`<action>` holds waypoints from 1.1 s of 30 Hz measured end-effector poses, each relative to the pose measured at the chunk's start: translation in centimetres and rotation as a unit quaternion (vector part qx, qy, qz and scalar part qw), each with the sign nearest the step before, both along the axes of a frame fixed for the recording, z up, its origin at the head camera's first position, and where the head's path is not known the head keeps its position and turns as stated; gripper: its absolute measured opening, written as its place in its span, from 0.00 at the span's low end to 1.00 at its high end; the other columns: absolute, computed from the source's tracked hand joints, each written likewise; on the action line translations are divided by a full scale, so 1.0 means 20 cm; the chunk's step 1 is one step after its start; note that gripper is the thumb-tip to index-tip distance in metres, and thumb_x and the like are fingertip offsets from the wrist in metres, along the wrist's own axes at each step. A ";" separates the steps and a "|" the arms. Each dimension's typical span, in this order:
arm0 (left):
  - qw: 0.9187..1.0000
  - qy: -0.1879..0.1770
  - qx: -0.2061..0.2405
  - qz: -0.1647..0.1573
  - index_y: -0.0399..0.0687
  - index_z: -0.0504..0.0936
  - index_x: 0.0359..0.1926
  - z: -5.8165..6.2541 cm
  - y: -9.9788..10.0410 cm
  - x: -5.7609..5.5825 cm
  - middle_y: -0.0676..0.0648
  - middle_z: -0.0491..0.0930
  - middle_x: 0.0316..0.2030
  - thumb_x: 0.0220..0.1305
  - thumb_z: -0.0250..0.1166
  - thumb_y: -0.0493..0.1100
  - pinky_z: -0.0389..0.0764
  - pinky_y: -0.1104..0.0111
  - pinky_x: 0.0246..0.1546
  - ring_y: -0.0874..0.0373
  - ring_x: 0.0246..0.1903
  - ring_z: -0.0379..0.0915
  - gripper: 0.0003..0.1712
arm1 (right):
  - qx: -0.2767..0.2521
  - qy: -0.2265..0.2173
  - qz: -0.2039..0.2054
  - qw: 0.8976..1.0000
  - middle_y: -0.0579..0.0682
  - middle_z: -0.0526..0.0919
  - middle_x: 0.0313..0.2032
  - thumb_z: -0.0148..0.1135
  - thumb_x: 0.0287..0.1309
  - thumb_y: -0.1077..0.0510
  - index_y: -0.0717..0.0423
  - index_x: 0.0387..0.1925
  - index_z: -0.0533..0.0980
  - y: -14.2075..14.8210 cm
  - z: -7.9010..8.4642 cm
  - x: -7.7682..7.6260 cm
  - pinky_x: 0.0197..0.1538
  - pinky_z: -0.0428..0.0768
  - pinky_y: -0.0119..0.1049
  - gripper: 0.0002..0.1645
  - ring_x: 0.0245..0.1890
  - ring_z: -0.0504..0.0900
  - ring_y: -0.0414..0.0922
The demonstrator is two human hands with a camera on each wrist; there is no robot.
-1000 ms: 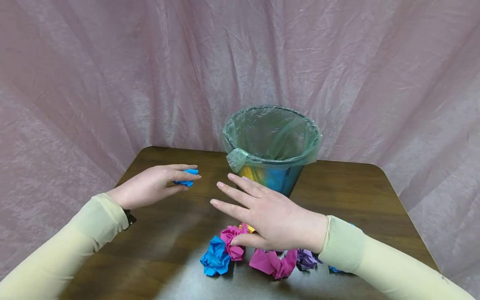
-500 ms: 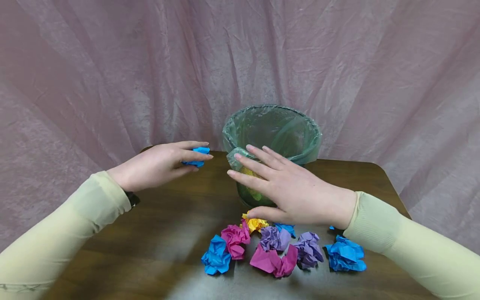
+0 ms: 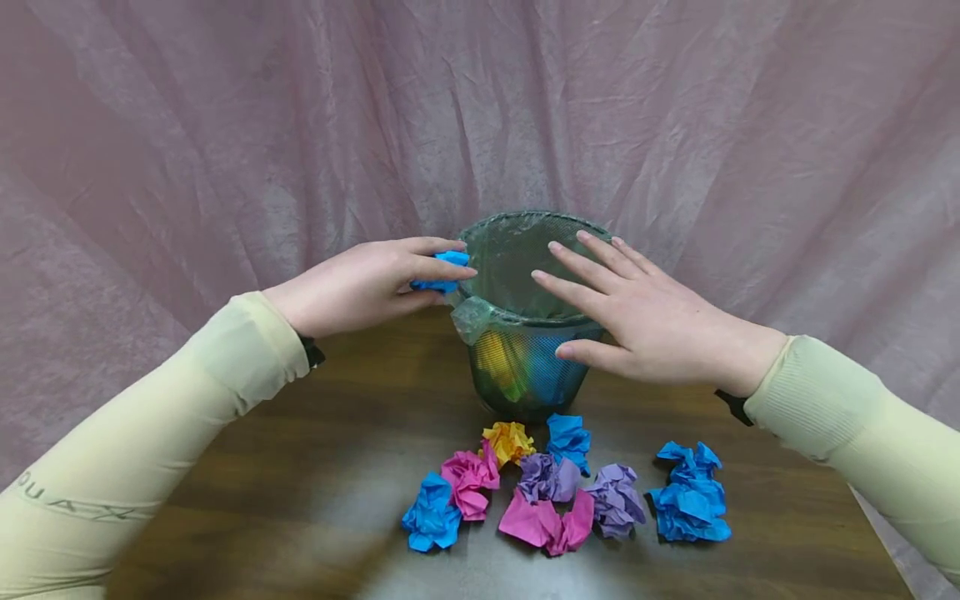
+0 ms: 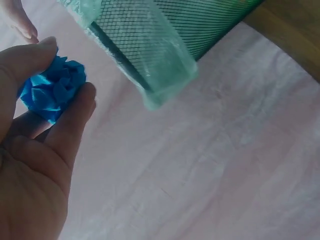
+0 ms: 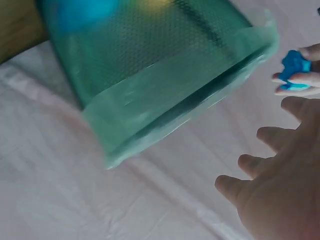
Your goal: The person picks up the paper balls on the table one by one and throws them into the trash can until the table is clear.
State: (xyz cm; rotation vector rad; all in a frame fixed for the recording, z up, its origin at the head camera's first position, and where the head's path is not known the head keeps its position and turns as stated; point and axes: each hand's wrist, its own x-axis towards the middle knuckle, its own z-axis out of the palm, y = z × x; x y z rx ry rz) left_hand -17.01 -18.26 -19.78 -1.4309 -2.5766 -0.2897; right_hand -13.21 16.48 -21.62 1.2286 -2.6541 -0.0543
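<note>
Curtain (image 3: 390, 125) behind everything, pink, with many soft folds. Before it, a brown surface (image 3: 300, 483), shiny near the front. From both sides, stretched forward, pale yellow sleeves (image 3: 150, 433). On the far part of surface, a mesh bin (image 3: 532, 358), standing upright, with yellow and blue colours visible through its wall. Over its rim, a thin green bag (image 3: 471, 321), folded to the outside.

Next in size, left hand (image 3: 356, 287), with thumb and fingers pinching one crumpled blue ball (image 4: 57, 87), in the air just beside the left of the rim, yet apart from bin and bag in the left wrist view. Then right hand (image 3: 660, 321), released, with fingers straight and spread, in the air at the right of the rim, also apart from bin in the right wrist view.

In front of bin, on surface, all of crumpled paper: nearest to it, a yellow ball (image 3: 508, 443) and a far blue ball (image 3: 570, 442). More to the left, a pink ball (image 3: 471, 485), with a left blue ball (image 3: 431, 512) close against it. In the centre, a purple ball (image 3: 549, 479), directly behind a second pink ball (image 3: 550, 523). At the right of this, very close, a second purple ball (image 3: 617, 500). Farther right, a blue pair (image 3: 690, 504), seemingly one piece behind the other.

Smallest, dark bands (image 3: 735, 407) at the sleeve ends, and dark letters (image 3: 82, 504) on the left sleeve.
</note>
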 end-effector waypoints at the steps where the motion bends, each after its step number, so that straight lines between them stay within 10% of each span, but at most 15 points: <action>1: 1.000 0.001 -0.001 -0.002 0.58 0.77 0.70 0.00 0.02 -0.01 0.48 0.68 0.73 0.68 0.70 0.41 0.80 0.64 0.56 0.56 0.60 0.77 0.31 | 0.002 -0.001 -0.006 1.000 0.46 0.39 0.82 0.45 0.71 0.25 0.37 0.82 0.48 0.02 0.00 0.00 0.78 0.39 0.57 0.48 0.80 0.34 0.54; 21: 0.998 -0.025 -0.064 0.007 0.57 0.73 0.73 0.06 0.37 -0.15 0.45 0.66 0.73 0.75 0.63 0.49 0.72 0.61 0.66 0.54 0.70 0.66 0.28 | -0.011 -0.017 -0.060 0.998 0.50 0.44 0.81 0.51 0.71 0.29 0.39 0.82 0.51 0.19 -0.01 -0.02 0.77 0.40 0.58 0.46 0.80 0.36 0.55; 33: 0.995 -0.040 -0.086 0.029 0.61 0.68 0.76 0.01 0.42 -0.18 0.47 0.73 0.63 0.76 0.61 0.53 0.77 0.65 0.58 0.58 0.55 0.75 0.31 | -0.011 -0.012 -0.058 0.998 0.52 0.46 0.81 0.53 0.71 0.31 0.40 0.82 0.52 0.21 -0.05 -0.01 0.77 0.42 0.60 0.46 0.80 0.38 0.57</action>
